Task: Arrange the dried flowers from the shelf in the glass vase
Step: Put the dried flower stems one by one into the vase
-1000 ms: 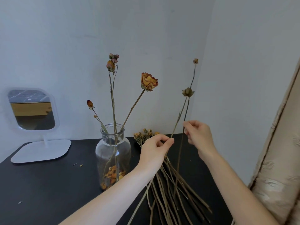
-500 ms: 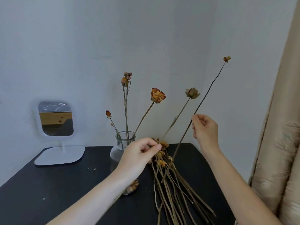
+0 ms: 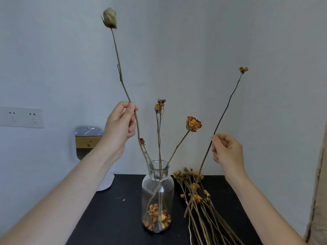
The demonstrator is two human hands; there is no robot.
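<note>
A clear glass vase [image 3: 157,191] stands on the black table [image 3: 113,214], with dried petals at its bottom and several dried stems in it, one topped by an orange rose [image 3: 193,123]. My left hand [image 3: 120,124] pinches a long stem with a pale green bud [image 3: 110,18] high above; its lower end reaches the vase mouth. My right hand [image 3: 227,150] pinches a thin dark stem with a tiny flower head [image 3: 243,69], its foot among the bundle. A bundle of dried flowers [image 3: 196,197] lies on the table right of the vase.
A small white mirror [image 3: 86,140] on a stand sits at the back left, partly behind my left arm. A wall socket plate [image 3: 22,117] is on the left wall. A beige curtain [image 3: 318,191] hangs at the right edge. Small petal bits lie on the table.
My left hand has risen from the bundle, now holding the pale bud stem upright over the vase. My right hand still holds the thin stem. The camera has tilted up.
</note>
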